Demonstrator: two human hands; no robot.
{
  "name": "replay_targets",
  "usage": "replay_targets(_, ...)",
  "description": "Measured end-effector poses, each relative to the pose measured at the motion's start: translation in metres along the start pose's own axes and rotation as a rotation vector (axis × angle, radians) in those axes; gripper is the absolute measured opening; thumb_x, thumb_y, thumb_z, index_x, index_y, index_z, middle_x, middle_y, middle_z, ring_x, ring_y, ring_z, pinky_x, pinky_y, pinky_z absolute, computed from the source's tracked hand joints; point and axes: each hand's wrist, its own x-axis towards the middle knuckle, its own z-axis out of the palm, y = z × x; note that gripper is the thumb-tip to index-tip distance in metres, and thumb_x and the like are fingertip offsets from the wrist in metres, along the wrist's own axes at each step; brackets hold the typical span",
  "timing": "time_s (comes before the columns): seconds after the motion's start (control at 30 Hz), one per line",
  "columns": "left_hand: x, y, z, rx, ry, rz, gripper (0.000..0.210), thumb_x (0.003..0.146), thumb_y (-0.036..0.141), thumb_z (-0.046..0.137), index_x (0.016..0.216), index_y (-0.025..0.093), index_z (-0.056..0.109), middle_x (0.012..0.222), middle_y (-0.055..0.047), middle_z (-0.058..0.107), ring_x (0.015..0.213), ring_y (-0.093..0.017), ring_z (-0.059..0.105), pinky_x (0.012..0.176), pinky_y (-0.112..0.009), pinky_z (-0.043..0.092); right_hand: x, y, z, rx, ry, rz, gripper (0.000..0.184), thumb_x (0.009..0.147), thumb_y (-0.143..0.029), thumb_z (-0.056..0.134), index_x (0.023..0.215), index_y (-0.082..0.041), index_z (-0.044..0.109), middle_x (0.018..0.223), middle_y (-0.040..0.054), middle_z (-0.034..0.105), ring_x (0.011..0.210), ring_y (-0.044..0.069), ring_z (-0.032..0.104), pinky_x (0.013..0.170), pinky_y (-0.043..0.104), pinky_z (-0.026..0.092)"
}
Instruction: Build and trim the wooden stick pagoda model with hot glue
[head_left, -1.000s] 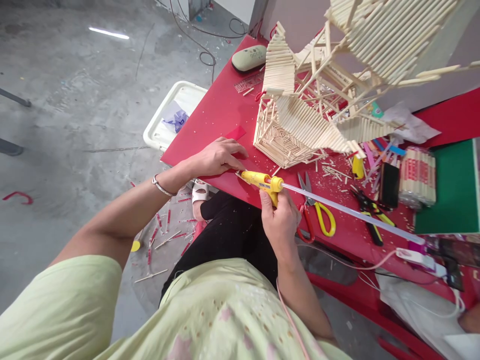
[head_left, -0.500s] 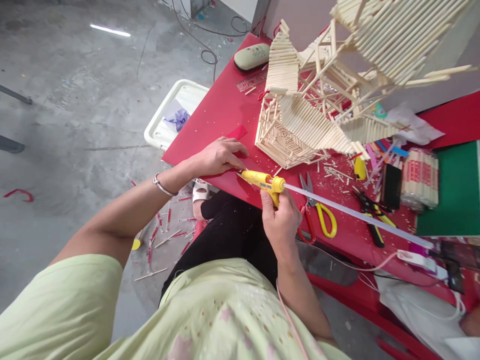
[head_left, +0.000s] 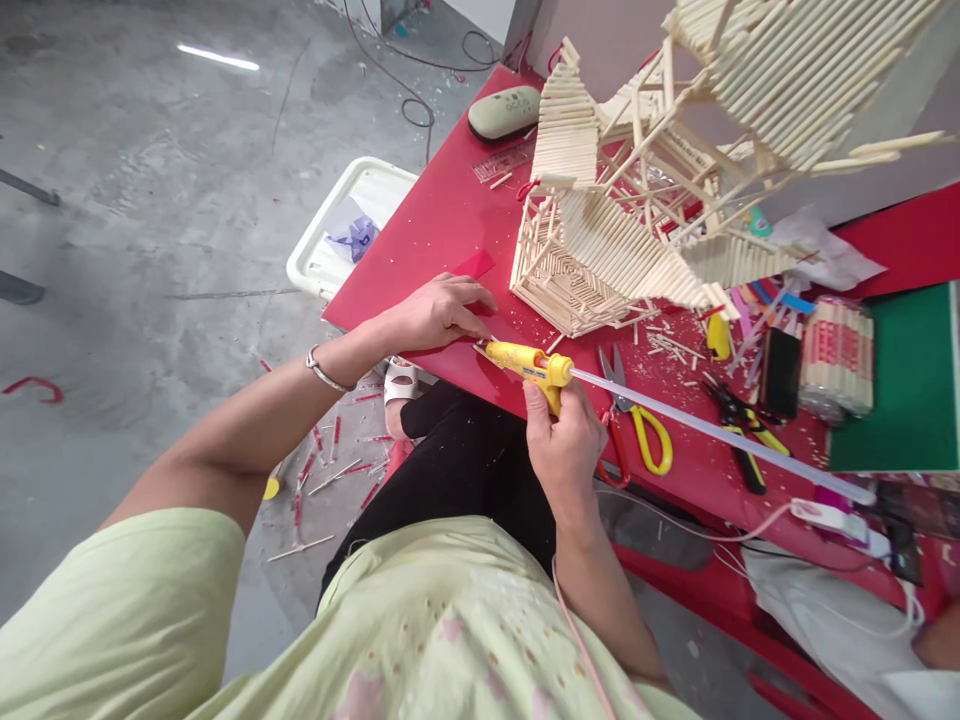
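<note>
My right hand [head_left: 564, 440] is wrapped round the grip of a yellow hot glue gun [head_left: 525, 362]. A long translucent glue stick [head_left: 720, 432] sticks out from its back end. The gun's nozzle points left, close to the fingertips of my left hand [head_left: 442, 312]. That hand rests at the table's near edge with its fingers bent and pressed together; what they hold, if anything, is hidden. Beyond both hands stands a model building made of thin wooden sticks [head_left: 622, 240], with slatted roofs. A small red piece [head_left: 474, 264] lies just past my left hand.
Red-and-yellow scissors [head_left: 634, 425] and pliers [head_left: 742, 430] lie on the red table [head_left: 420, 250] at right. Farther right are a bundle of sticks [head_left: 838, 355] and a green board [head_left: 900, 390]. A glasses case [head_left: 504, 113] sits at the back. A white bin [head_left: 307, 245] stands left.
The glue gun and my right hand have shifted very slightly to the right. My left hand stays in place.
</note>
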Motion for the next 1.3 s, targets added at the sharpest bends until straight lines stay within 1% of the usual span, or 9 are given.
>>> replay_targets(0.17,0.0,0.001,-0.001,0.009,-0.018,0.01,0.028,0.101,0.029,0.059,0.107,0.033,0.086,0.128,-0.011,0.076,0.108,-0.026,0.069,0.095,-0.042,0.047,-0.001,0.0,-0.001,-0.029,-0.023,0.024,0.05,0.106,-0.059,0.052,0.114,-0.014,0.073,0.099,0.014,0.081,0.086,0.025,0.076,0.073,0.031,0.052)
replay_targets(0.33,0.0,0.0,-0.002,-0.062,0.001,0.002,0.024,0.1,0.031,0.063,0.107,0.033,0.086,0.128,-0.011,0.076,0.108,-0.026,0.071,0.097,-0.043,0.048,-0.001,0.0,0.0,-0.03,-0.037,0.037,0.051,0.106,-0.06,0.051,0.114,-0.014,0.073,0.097,0.0134,0.08,0.085,0.025,0.075,0.073,0.031,0.051)
replay_targets(0.5,-0.001,-0.002,-0.001,-0.063,-0.005,-0.014,0.028,0.102,0.033,0.059,0.105,0.03,0.087,0.129,-0.012,0.075,0.11,-0.026,0.07,0.099,-0.043,0.048,-0.001,0.0,0.0,-0.012,-0.033,0.033,0.05,0.106,-0.059,0.052,0.113,-0.014,0.073,0.096,0.0138,0.08,0.084,0.025,0.075,0.072,0.031,0.051)
replay_targets(0.67,-0.001,-0.002,-0.001,-0.031,-0.001,-0.011,0.031,0.103,0.034,0.056,0.103,0.029,0.087,0.128,-0.012,0.076,0.108,-0.025,0.07,0.097,-0.042,0.048,-0.001,0.0,0.002,-0.002,-0.031,0.018,0.048,0.107,-0.056,0.052,0.114,-0.014,0.072,0.102,0.0151,0.08,0.089,0.025,0.075,0.076,0.032,0.053)
replay_targets(0.83,-0.001,-0.003,0.0,-0.03,0.018,0.015,0.03,0.104,0.033,0.057,0.104,0.03,0.087,0.127,-0.012,0.076,0.106,-0.025,0.07,0.094,-0.041,0.048,-0.002,0.002,0.005,-0.071,-0.018,0.018,0.05,0.108,-0.057,0.047,0.113,-0.012,0.07,0.099,0.0167,0.079,0.083,0.025,0.075,0.068,0.032,0.05)
replay_targets(0.9,-0.001,-0.004,0.001,-0.025,0.02,0.019,0.031,0.104,0.032,0.056,0.104,0.03,0.087,0.126,-0.012,0.076,0.106,-0.025,0.07,0.094,-0.041,0.048,-0.002,0.002,0.007,-0.11,0.006,0.012,0.051,0.106,-0.06,0.051,0.112,-0.012,0.069,0.095,0.0157,0.079,0.079,0.025,0.075,0.066,0.031,0.05)
replay_targets(1.03,0.0,-0.004,0.002,-0.022,0.012,0.01,0.032,0.104,0.033,0.055,0.102,0.03,0.087,0.126,-0.012,0.077,0.106,-0.025,0.07,0.094,-0.041,0.049,-0.002,0.004,0.014,-0.173,0.084,0.004,0.058,0.094,-0.07,0.065,0.105,-0.013,0.07,0.088,0.0151,0.077,0.076,0.027,0.075,0.065,0.033,0.052)
replay_targets(1.17,0.0,-0.003,0.001,-0.04,0.018,0.002,0.031,0.103,0.032,0.056,0.102,0.03,0.087,0.125,-0.012,0.077,0.106,-0.025,0.071,0.095,-0.042,0.049,0.0,0.007,0.022,-0.215,0.11,0.01,0.046,0.094,-0.062,0.069,0.099,-0.016,0.069,0.088,0.014,0.076,0.075,0.027,0.074,0.066,0.034,0.053)
replay_targets(1.3,0.0,-0.002,0.0,-0.05,0.02,0.005,0.028,0.102,0.032,0.059,0.103,0.03,0.087,0.126,-0.012,0.076,0.106,-0.025,0.071,0.096,-0.042,0.049,0.001,0.008,0.025,-0.256,0.121,-0.031,0.032,0.096,-0.05,0.068,0.097,-0.018,0.068,0.092,0.0132,0.076,0.076,0.025,0.073,0.066,0.034,0.052)
